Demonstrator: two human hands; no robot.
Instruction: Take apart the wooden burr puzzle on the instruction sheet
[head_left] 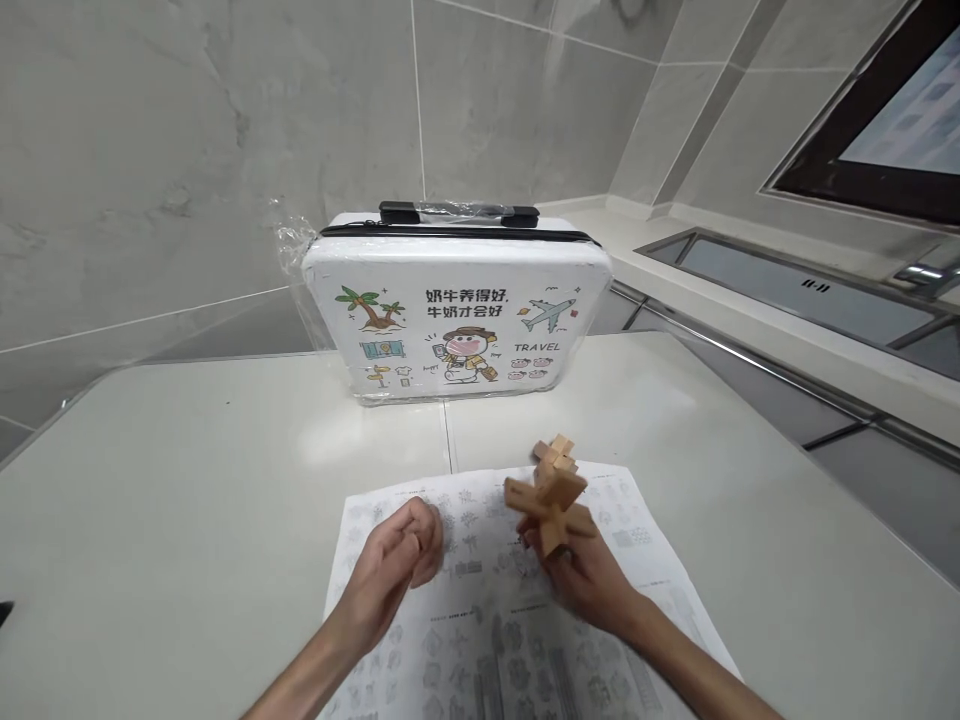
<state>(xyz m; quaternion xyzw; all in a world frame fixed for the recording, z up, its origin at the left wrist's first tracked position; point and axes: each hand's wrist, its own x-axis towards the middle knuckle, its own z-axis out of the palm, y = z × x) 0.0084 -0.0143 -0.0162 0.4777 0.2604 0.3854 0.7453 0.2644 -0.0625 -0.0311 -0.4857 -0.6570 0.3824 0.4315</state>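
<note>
Left hand [397, 560]: fingers curled inward, so the palm and anything within it are hidden. Right hand [585, 585]: its fingers cover the lower end of the puzzle [551, 490], whose inner joints cannot be made out. Both forearms are cut off by the bottom edge. Sheet [487, 640]: near edge likewise cut off, parts covered by hands and forearms, printed diagrams too small and blurred to read. Case [457, 300]: back and base hidden; small labels on its drawings illegible. Dark object [4, 612] at the left edge: mostly out of frame, unidentifiable. Window [892, 120]: cut off at the top right corner.
</note>
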